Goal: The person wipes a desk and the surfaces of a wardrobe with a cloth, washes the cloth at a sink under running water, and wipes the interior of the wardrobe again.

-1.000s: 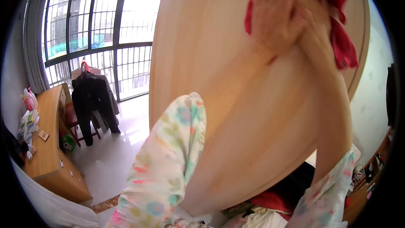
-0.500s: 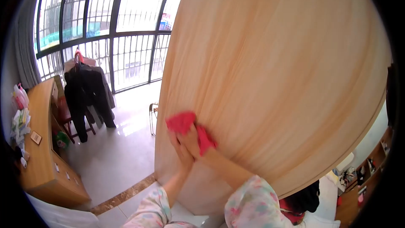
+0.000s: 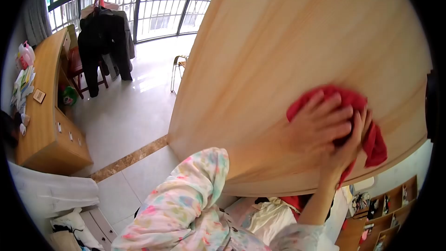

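A crumpled red cloth [image 3: 376,146] is pressed against the large light wood-grain panel [image 3: 260,65], near its lower right side. My left hand [image 3: 320,121] lies on the cloth with its fingers spread and stretched out. Close beside it, my right hand [image 3: 348,151] holds the cloth against the panel; folds of it hang below and to the right of the fingers. Part of the right palm is hidden behind the left fingers and the cloth.
Left of the panel stands a wooden desk [image 3: 44,107] with papers [image 3: 23,88]. Dark trousers [image 3: 104,37] hang over a chair by the barred windows. A wooden shelf unit [image 3: 388,209] is at lower right, and a white drawer cabinet [image 3: 97,227] at lower left.
Both hands and the red cloth have moved right and somewhat up across the panel, from its left edge to its right part. The left fingers now spread wide. The view has tilted downward.
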Motion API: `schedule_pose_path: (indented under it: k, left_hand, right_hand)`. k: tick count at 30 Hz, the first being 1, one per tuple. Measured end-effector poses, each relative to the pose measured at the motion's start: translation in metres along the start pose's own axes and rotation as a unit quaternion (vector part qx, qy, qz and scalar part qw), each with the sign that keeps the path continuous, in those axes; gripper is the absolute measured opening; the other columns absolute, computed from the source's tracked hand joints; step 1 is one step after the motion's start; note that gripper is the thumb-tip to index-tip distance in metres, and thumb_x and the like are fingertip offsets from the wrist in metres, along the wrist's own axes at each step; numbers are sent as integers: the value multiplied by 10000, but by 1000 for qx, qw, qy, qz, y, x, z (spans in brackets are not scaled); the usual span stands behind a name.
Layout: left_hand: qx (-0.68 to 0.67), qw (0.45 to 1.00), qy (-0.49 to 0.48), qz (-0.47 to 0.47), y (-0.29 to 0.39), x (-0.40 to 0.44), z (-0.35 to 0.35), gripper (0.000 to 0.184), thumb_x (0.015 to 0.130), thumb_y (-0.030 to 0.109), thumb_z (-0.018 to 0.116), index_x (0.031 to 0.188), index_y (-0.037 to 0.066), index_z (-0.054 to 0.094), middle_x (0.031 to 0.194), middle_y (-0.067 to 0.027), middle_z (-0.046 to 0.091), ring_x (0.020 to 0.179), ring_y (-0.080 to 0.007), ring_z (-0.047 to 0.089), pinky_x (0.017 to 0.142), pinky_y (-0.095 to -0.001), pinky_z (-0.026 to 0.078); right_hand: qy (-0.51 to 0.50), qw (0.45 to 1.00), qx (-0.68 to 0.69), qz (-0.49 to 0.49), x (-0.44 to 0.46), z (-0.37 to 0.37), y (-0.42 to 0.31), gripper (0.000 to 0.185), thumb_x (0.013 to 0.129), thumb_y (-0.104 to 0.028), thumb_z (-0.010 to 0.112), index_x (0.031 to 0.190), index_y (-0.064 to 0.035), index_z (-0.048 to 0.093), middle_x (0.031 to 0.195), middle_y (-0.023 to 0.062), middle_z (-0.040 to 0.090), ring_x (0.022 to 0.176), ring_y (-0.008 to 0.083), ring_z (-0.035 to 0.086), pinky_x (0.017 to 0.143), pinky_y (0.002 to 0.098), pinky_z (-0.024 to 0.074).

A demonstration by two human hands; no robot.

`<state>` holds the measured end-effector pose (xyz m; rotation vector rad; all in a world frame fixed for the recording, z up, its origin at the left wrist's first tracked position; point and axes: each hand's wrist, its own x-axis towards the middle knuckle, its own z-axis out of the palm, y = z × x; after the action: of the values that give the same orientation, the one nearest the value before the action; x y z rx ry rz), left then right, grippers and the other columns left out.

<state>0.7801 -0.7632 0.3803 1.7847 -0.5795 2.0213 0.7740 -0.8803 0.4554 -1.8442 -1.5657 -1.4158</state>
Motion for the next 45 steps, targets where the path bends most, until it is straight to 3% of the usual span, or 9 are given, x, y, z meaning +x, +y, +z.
schedule_pose_path:
  k: [11, 14, 16, 21, 23, 35, 39, 42, 45]
  left_hand:
    - [254, 901, 152, -318, -135, -187, -172, 355, 921, 89, 442, 1269, 17, 444, 1345, -189, 428, 1280, -363, 353, 1077, -440, 241]
    - [-191, 686, 384, -588, -86, -304, -168, 425, 974, 180, 372, 1352, -10, 325, 1343, -126, 406, 1255, -223, 362, 1050, -298, 262]
    - [22, 716, 224, -661, -36, -376, -144, 414, 946, 127, 421, 1338, 17, 344, 1336, -179, 427, 1259, -257, 385, 1055, -335, 274]
    - [-33, 682, 165, -712, 95, -412, -63, 506, 910, 89, 448, 1381, 23, 273, 1372, -207, 375, 1276, -296, 365, 1053, -358, 280]
    - [-68, 684, 182, -703, 120, -348, -45, 549, 870, 52, 492, 1376, 27, 281, 1405, -219, 324, 1318, -329, 296, 1070, -383, 252]
    - [65, 903, 97, -414, 12, -252, -84, 480, 871, 90, 537, 1324, 49, 383, 1467, -175, 232, 1371, -419, 111, 1094, -502, 165]
    - [111, 855, 107, -495, -53, -281, -153, 468, 907, 124, 498, 1336, 4, 355, 1402, -203, 335, 1321, -333, 285, 1083, -373, 234]
    - [61, 793, 166, -583, -96, -378, -188, 455, 933, 142, 456, 1354, 20, 340, 1393, -176, 354, 1287, -284, 336, 1070, -332, 257]
    - [-88, 672, 321, -662, -101, -456, -202, 440, 970, 223, 400, 1355, 18, 342, 1337, -119, 420, 1204, -206, 405, 1038, -325, 296]
  right_hand:
    - [-199, 973, 70, -91, -43, 300, -147, 387, 825, -193, 509, 1183, -45, 510, 1282, 173, 483, 1219, 334, 419, 1028, 441, 306]
    - [-272, 948, 105, -129, -143, 353, -196, 381, 817, -182, 511, 1177, -57, 521, 1268, 160, 501, 1207, 312, 435, 1016, 435, 320]
    - [-315, 929, 109, -159, -215, 358, -207, 379, 811, -176, 513, 1172, -64, 528, 1258, 152, 512, 1200, 298, 446, 1008, 431, 330]
    - [-394, 784, 450, 166, -331, 265, -152, 375, 796, -159, 518, 1162, -84, 545, 1233, 130, 541, 1180, 263, 473, 987, 421, 354]
    - [-370, 906, 172, -110, -280, 187, -116, 373, 792, -148, 528, 1159, -91, 559, 1208, 124, 565, 1170, 257, 486, 974, 419, 366]
    - [-290, 955, 34, -42, -164, 187, -115, 388, 941, -101, 434, 1301, 40, 399, 1385, 220, 371, 1291, 349, 348, 1047, 419, 295]
    - [-266, 953, 140, -39, -138, 298, -167, 369, 912, -139, 450, 1252, 5, 454, 1307, 171, 473, 1241, 257, 421, 1034, 362, 317]
    - [-284, 780, 530, 173, -188, 394, -216, 354, 941, -168, 387, 1257, -19, 444, 1287, 128, 476, 1233, 205, 414, 1063, 333, 282]
    - [-294, 928, 211, -86, -237, 434, -252, 361, 972, -211, 325, 1273, -35, 415, 1297, 108, 447, 1236, 192, 383, 1088, 325, 244]
